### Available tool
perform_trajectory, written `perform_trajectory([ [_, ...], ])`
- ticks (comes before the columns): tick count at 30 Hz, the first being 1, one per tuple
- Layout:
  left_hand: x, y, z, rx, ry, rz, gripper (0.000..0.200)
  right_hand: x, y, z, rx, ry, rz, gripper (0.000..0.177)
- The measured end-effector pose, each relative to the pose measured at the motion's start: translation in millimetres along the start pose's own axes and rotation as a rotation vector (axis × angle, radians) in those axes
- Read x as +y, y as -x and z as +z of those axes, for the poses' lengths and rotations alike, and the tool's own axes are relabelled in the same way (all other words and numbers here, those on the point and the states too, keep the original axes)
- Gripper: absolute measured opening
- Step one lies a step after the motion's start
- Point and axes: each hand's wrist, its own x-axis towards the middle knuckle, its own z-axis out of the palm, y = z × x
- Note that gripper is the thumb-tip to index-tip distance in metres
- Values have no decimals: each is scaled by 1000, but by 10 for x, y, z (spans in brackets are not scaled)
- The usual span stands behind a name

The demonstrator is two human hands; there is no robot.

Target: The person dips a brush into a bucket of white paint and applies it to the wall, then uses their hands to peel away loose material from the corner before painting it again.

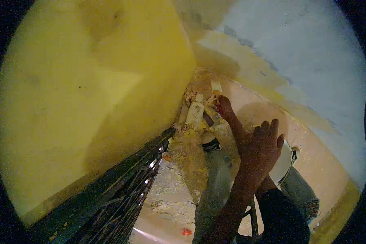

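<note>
View looking down into a floor corner where a yellow wall [89,81] on the left meets a pale blue wall [313,53] on the right. The blue wall's lower band is scraped to bare yellowish plaster.

A heap of plaster rubble [191,138] fills the corner and spreads toward the viewer along the foot of the yellow wall. A large pale chunk [195,112] lies near the top of the heap, and a smaller pale block [216,86] lies behind it, against the wall joint.

The right hand [223,107] reaches down into the rubble just beside the large chunk. Its fingers are bent downward, and I cannot tell whether they grip anything.

The left hand [260,150] hangs in the air nearer the viewer, crossing over the right forearm. Its fingers are straight and close together, holding nothing.

Beneath it are legs in grey jeans [217,175], a dark shoe [210,145] at the rubble's edge and the rim of a white bucket [284,164].

A black metal grille [122,191] closes off the lower left. Bare floor stays open on the right, along the blue wall.
</note>
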Motion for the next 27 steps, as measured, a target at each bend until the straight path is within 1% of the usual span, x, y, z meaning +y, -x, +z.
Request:
perform_trajectory([
  [1, 5, -9, -32, -46, -16, -20, 39, 13, -48, 156, 45, -118, 5, 27],
  [2, 4, 9, -40, -46, -18, -25, 39, 47, -159, 253, 90, -236, 9, 25],
  [4, 19, 48, -24, 59, -18, -7, 39, -150, -278, 590, 185, -468, 16, 21],
  [5, 30, 67, -11, 112, -17, 3, 39, -225, -381, 653, 234, -582, 17, 21],
  [6, 42, 83, 1, 166, -18, 15, 39, 63, -858, 316, 234, -582, 19, 21],
  [7, 43, 89, 10, 220, -19, 27, 39, 257, -1262, 112, 64, -587, -4, 21],
  [8, 38, 89, 20, 220, -20, 26, 39, 334, -1487, 31, -106, -589, -28, 21],
  [9, 32, 90, 34, 222, 3, 21, 39, 309, -1567, 38, -105, -590, -28, 21],
  [10, 24, 96, 41, 224, 26, 16, 40, 287, -1633, 49, -105, -545, -36, 17],
  [11, 20, 103, 37, 225, 29, 16, 40, 221, -1624, 121, -106, -500, -45, 13],
  [12, 22, 105, 30, 220, 27, 9, 40, 125, -1465, 319, -106, -495, -46, 13],
  [13, 30, 97, 22, 216, 26, 3, 40, 108, -1313, 485, 0, -466, -52, 13],
  [14, 40, 94, 12, 219, 29, 5, 40, 146, -1278, 503, 107, -436, -57, 13],
  [15, 50, 98, 0, 214, 25, 11, 40, 96, -1044, 676, 159, -397, -94, 13],
  [16, 55, 100, -16, 208, 19, 16, 39, -60, -696, 922, 191, -326, -145, 13],
  [17, 58, 102, -36, 200, 11, 19, 39, -83, -474, 1034, 244, -168, -228, 14],
  [18, 63, 104, -58, 192, 3, 22, 39, -189, -237, 1170, 292, 90, -318, 14],
  [19, 70, 103, -85, 184, -4, 26, 39, -370, -45, 1317, 338, 448, -416, 14],
  [20, 82, 91, -142, 184, -4, 26, 39, -365, -88, 1245, 395, 812, -520, 15],
  [21, 105, 67, -208, 79, 38, -30, 38, -379, -184, 1161, 413, 1047, -610, 15],
  [22, 117, 49, -241, -27, 80, -87, 38, -388, -285, 1096, 434, 1204, -695, 15],
  [24, 88, 44, -196, 3, 56, -63, 38, -395, -639, 818, 386, 1344, -847, 16],
  [25, 62, 48, -150, 33, 35, -44, 38, -202, -962, 458, 322, 1343, -945, 17],
  [26, 33, 62, -102, 62, 15, -26, 39, -307, -787, 562, 320, 1343, -939, 17],
  [27, 16, 78, -62, 91, -3, -7, 39, -504, -471, 756, 191, 590, -636, 21],
])
